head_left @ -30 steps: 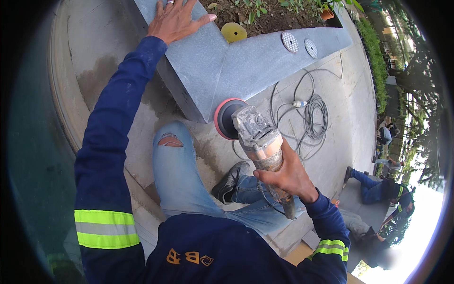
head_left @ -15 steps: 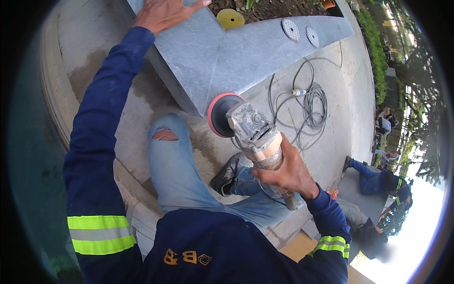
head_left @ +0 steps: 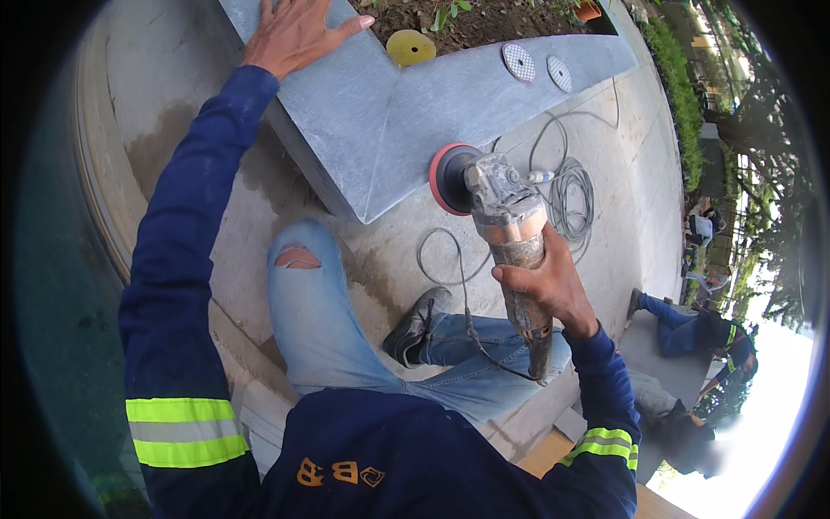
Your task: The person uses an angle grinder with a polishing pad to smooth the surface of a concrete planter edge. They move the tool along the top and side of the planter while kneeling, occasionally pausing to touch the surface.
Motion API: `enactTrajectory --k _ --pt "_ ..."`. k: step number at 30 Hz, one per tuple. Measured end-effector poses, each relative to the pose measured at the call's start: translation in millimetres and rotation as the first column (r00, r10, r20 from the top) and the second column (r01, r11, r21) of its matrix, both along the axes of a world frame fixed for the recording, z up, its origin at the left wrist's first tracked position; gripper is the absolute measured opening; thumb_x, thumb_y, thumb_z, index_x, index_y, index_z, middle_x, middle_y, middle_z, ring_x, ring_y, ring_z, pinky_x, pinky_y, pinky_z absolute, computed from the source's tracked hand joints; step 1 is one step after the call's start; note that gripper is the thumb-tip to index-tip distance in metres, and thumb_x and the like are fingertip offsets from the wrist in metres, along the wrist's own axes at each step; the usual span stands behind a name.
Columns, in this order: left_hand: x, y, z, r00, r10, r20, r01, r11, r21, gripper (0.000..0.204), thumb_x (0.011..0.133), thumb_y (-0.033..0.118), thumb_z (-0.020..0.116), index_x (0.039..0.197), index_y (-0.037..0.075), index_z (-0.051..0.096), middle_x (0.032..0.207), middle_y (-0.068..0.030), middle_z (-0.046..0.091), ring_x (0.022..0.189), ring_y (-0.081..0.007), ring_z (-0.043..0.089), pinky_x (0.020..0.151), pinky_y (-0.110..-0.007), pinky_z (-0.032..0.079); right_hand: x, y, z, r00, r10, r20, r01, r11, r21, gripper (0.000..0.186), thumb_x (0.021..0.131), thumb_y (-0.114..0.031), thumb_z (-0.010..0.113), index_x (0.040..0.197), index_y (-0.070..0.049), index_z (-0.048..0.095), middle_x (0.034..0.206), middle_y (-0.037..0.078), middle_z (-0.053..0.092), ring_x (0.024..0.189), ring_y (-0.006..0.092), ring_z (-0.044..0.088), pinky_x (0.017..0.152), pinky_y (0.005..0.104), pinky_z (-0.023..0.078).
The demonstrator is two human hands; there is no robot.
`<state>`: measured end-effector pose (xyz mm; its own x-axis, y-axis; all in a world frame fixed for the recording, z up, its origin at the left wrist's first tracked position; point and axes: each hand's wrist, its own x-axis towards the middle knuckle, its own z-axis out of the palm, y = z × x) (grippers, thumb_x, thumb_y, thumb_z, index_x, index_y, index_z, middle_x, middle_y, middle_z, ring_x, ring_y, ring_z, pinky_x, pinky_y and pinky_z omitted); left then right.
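My right hand is wrapped round the body of a dusty angle grinder. Its round black backing pad with a red rim is beside the right edge of a grey stone slab, just off the corner. Flat on the slab's upper left part lies my left hand, fingers spread and holding nothing. A yellow disc with a centre hole sits near that hand, at the slab's inner edge. Two pale patterned polishing discs rest farther right on the stone.
A coiled grey cable lies on the concrete floor to the right. Soil with small plants fills the bed behind the slab. My bent knee is below the slab's corner. At the far right a co-worker bends over.
The grinder in my right hand has moved right and slightly up, away from the slab's corner. My left hand stays on the slab; the view has shifted slightly.
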<state>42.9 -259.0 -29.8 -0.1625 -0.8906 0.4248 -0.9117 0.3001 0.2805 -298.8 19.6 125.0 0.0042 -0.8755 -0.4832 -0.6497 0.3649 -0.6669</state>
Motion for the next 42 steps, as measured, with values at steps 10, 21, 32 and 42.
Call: enactTrajectory --k 10,21,32,42 --pt "2.5 2.6 4.8 1.000 0.010 0.005 -0.011 1.000 0.013 0.091 0.098 0.069 0.063 0.156 0.000 0.050 0.161 -0.0322 0.044 0.155 -0.0502 0.036 0.125 -0.065 0.031 12.0 17.0 -12.5 0.986 0.168 0.018 -0.168 0.986 0.021 0.080 0.075 -0.031 0.088 0.138 0.007 0.054 0.112 0.026 0.074 0.104 0.0357 0.076 0.092 0.0411 0.058" --pt "5.2 -20.4 -25.9 0.991 0.023 0.129 -0.008 0.993 -0.115 0.095 0.098 0.085 0.047 0.165 0.018 0.045 0.171 -0.0224 0.037 0.163 -0.0408 0.026 0.129 -0.069 0.021 -40.4 -39.6 3.4 0.993 -0.061 -0.102 0.055 0.997 -0.059 0.076 0.076 -0.030 0.084 0.138 0.006 0.059 0.114 0.016 0.072 0.099 0.0251 0.072 0.090 0.0389 0.058" --pt "21.1 -25.4 -36.0 0.995 -0.056 0.081 0.068 0.987 -0.145 0.090 0.101 0.076 0.052 0.164 0.013 0.044 0.167 -0.0261 0.041 0.160 -0.0443 0.031 0.127 -0.065 0.027 1.8 4.7 -17.0 0.984 0.174 0.023 -0.174 0.985 -0.013 0.085 0.073 -0.032 0.087 0.140 0.010 0.053 0.111 0.030 0.074 0.101 0.0387 0.076 0.091 0.0432 0.058" --pt "6.1 -20.9 -34.4 0.997 -0.030 0.065 0.039 0.990 -0.133 0.096 0.098 0.087 0.043 0.165 0.018 0.045 0.169 -0.0240 0.039 0.163 -0.0421 0.026 0.127 -0.071 0.022 -64.7 -54.0 1.8 0.989 -0.104 -0.104 0.094 0.992 -0.090 0.075 0.073 -0.031 0.084 0.134 0.005 0.060 0.111 0.016 0.072 0.097 0.0250 0.072 0.087 0.0377 0.058"
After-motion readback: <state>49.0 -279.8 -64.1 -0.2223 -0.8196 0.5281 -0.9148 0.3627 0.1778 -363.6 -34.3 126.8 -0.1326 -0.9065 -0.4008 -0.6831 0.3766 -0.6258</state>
